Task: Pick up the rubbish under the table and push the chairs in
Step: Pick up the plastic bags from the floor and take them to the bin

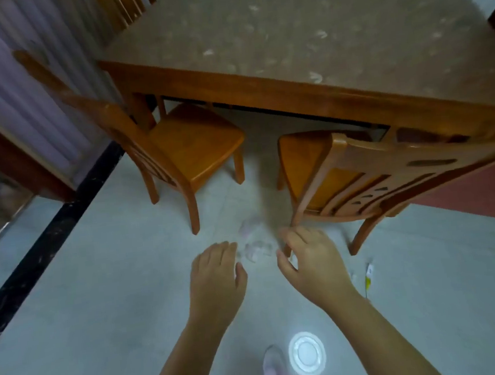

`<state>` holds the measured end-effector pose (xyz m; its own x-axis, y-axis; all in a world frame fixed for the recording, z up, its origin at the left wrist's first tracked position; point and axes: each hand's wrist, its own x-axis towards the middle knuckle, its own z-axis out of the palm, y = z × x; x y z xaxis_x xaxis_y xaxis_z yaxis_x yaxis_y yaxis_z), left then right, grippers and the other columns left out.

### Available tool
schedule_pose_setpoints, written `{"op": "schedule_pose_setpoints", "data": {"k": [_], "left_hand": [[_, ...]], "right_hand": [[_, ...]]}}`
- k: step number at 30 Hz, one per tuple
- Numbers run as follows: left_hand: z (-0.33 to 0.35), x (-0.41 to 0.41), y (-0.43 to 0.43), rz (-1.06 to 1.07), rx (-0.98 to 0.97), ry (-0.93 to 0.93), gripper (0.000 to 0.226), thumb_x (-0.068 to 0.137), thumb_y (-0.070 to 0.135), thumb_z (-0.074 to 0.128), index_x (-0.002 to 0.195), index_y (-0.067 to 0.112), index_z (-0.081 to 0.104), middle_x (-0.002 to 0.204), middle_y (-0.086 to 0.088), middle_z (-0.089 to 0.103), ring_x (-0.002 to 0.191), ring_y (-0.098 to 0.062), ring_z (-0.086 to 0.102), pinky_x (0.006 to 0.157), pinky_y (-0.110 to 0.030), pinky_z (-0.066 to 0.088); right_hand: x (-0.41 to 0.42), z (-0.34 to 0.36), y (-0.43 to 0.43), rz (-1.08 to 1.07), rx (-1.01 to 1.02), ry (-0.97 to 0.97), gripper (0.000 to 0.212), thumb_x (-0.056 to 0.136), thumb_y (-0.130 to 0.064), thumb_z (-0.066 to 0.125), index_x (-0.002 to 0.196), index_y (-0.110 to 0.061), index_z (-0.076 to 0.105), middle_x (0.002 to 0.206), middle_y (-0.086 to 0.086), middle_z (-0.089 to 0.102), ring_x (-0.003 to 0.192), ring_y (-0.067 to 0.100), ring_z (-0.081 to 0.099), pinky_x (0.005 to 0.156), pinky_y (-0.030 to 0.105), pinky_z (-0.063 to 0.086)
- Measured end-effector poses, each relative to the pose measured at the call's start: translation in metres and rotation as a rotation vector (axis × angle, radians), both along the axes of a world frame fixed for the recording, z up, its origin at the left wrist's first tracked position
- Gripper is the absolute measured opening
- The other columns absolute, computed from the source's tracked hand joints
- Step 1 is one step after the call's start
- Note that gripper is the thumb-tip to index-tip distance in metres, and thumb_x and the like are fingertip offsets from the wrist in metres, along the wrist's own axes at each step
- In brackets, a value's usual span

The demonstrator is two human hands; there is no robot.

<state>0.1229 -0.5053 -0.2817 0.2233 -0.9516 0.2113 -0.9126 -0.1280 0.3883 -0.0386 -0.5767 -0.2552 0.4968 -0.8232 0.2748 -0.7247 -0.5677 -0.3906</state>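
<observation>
Crumpled white paper rubbish (253,244) lies on the pale floor between two wooden chairs. My left hand (215,276) and my right hand (310,260) reach out on either side of it, fingers relaxed and spread, holding nothing. The left chair (188,150) stands pulled out and angled from the table (302,43). Pulled out too, the right chair (345,175) has its back toward me. A small white and yellow wrapper (369,277) lies on the floor right of my right hand. The picture is blurred by motion.
A round white lid (306,351) sits on the floor near my foot (272,363). A black floor strip (48,236) runs along the left, with curtains (19,88) and a dark cabinet behind it. A third chair (126,5) stands at the table's far left.
</observation>
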Motion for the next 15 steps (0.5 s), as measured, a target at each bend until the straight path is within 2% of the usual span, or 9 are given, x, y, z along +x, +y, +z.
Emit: {"op": "schedule_pose_setpoints", "data": {"k": [3, 7, 11, 15], "left_hand": [[-0.043, 0.016, -0.034, 0.01, 0.047, 0.009, 0.041, 0.078, 0.023, 0.038, 0.098, 0.002, 0.068, 0.094, -0.012, 0.07, 0.088, -0.029, 0.067, 0.079, -0.041, 0.051], [-0.113, 0.048, -0.09, 0.033, 0.071, 0.003, 0.041, 0.078, 0.023, 0.038, 0.097, 0.002, 0.068, 0.093, -0.013, 0.07, 0.086, -0.03, 0.067, 0.077, -0.041, 0.052], [-0.204, 0.076, -0.141, 0.016, 0.087, 0.004, 0.041, 0.079, 0.024, 0.038, 0.099, 0.001, 0.066, 0.094, -0.014, 0.07, 0.087, -0.03, 0.066, 0.078, -0.04, 0.052], [-0.307, 0.095, -0.183, -0.065, 0.105, -0.1, 0.03, 0.073, 0.016, 0.055, 0.096, 0.001, 0.067, 0.095, -0.016, 0.069, 0.091, -0.033, 0.066, 0.078, -0.044, 0.052]], "right_hand": [[0.015, -0.046, -0.038, 0.01, 0.032, -0.006, 0.031, 0.077, -0.028, 0.046, 0.089, -0.009, 0.066, 0.076, 0.005, 0.066, 0.068, 0.024, 0.061, 0.067, 0.034, 0.052], [0.04, -0.125, -0.087, 0.03, 0.109, 0.03, 0.037, 0.077, -0.031, 0.043, 0.093, -0.007, 0.067, 0.087, 0.007, 0.071, 0.076, 0.025, 0.066, 0.07, 0.037, 0.055], [0.064, -0.217, -0.13, 0.004, 0.161, 0.066, 0.04, 0.078, -0.034, 0.041, 0.095, -0.009, 0.068, 0.089, 0.006, 0.072, 0.079, 0.024, 0.067, 0.071, 0.035, 0.054], [0.082, -0.32, -0.167, -0.013, 0.247, 0.072, 0.044, 0.08, -0.038, 0.041, 0.098, -0.01, 0.068, 0.094, 0.006, 0.072, 0.085, 0.024, 0.067, 0.077, 0.04, 0.055]]}}
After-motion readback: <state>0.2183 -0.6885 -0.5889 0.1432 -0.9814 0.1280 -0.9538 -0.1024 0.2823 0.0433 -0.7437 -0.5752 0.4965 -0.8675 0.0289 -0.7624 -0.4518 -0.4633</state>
